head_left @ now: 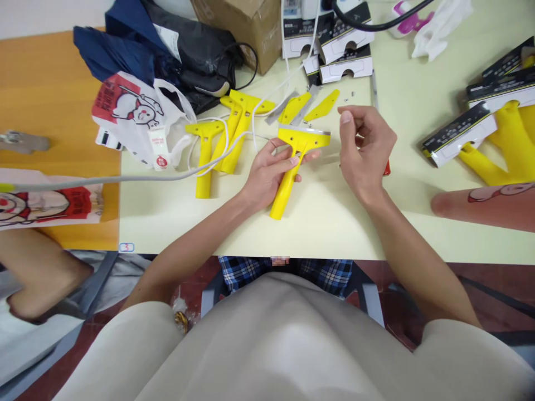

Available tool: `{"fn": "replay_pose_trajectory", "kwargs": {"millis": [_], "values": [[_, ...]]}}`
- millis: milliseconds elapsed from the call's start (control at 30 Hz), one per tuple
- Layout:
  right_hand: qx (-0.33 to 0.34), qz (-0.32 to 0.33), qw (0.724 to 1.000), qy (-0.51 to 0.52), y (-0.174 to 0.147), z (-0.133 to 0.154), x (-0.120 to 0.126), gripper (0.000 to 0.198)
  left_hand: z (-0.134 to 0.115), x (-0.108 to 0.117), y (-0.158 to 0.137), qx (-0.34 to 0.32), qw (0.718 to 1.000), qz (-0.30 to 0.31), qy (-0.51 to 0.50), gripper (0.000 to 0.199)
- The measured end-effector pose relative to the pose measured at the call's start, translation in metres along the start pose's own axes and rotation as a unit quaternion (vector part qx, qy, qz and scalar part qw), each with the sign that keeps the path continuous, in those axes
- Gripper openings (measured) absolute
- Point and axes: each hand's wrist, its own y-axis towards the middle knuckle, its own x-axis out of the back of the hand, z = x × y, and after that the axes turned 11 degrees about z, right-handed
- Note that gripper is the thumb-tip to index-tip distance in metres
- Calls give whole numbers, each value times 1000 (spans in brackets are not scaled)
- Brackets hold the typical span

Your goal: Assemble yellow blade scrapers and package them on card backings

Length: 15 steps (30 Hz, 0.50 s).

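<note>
My left hand (271,172) is wrapped around the neck of a yellow scraper (285,192), its handle pointing toward me. A metal blade (304,129) lies along the scraper's top edge, and small holes show in the yellow head. To the right, my right hand (368,147) is raised with thumb and forefinger pinched together; anything between them is too small to make out. Beyond the scraper lie loose metal blades (304,106) and a yellow cover plate (322,106). Several tiny screws (346,100) are scattered nearby. A red object (387,167) is mostly hidden behind my right hand.
More yellow scraper bodies (204,161) lie at left under a white cable (167,178). A plastic bag (137,117), cardboard box (246,28) and black-and-white packages (346,69) stand behind. Packaged scrapers (460,133) and a pinkish cylinder (485,206) are at right. Another person's arm (45,273) shows at left.
</note>
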Motion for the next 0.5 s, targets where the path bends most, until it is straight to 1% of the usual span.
{"fn": "replay_pose_trajectory", "kwargs": {"millis": [100,167,300,400,500], "values": [[24,-8,999,46,8,-5,-2,59,1,1,0,4,1000,25,-7,48],[43,11,996,81,11,-8,-5,60,2,2,1,7,999,28,-14,49],[52,80,988,120,9,-9,-8,49,1,2,2,25,1000,3,-18,50],[54,100,985,128,6,-7,-8,40,1,2,2,28,999,1,-17,49],[43,102,985,134,5,-6,-7,34,2,3,3,23,1000,11,-14,49]]}}
